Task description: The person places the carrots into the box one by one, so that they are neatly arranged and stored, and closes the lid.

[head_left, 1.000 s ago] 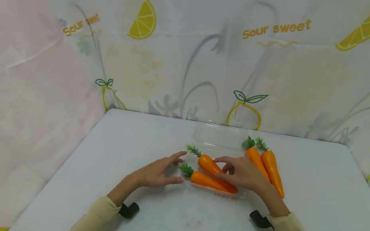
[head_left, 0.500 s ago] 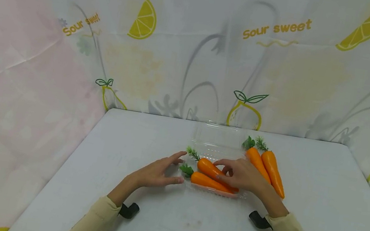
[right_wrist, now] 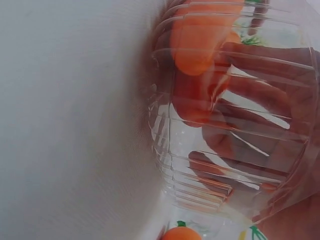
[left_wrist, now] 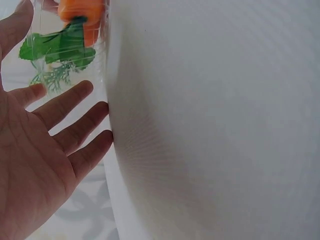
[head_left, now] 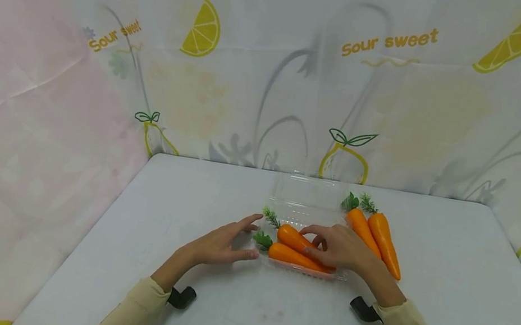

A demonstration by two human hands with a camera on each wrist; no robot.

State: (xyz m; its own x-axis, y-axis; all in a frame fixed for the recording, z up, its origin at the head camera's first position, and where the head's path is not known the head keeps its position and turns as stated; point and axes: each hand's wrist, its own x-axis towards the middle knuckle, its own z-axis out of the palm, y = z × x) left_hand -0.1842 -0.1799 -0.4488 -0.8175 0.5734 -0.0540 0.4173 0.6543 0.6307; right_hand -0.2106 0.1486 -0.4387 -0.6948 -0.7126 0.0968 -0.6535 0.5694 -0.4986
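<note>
A clear plastic clamshell box lies with its lid folded back behind it. Two orange carrots with green tops lie side by side in its base. My right hand reaches in from the right and pinches the rear carrot between thumb and fingers. Through the box wall, the right wrist view shows those fingers around the carrot. The front carrot lies along the near wall. My left hand stays spread at the box's left end, beside the leaves, holding nothing.
Two more carrots, an inner one and an outer one, lie on the white table right of the box, close to my right forearm. A printed curtain hangs behind the table's back edge.
The rear carrot has come down and slightly nearer, against the front carrot, with my right hand moving along with it. My left hand keeps its place.
</note>
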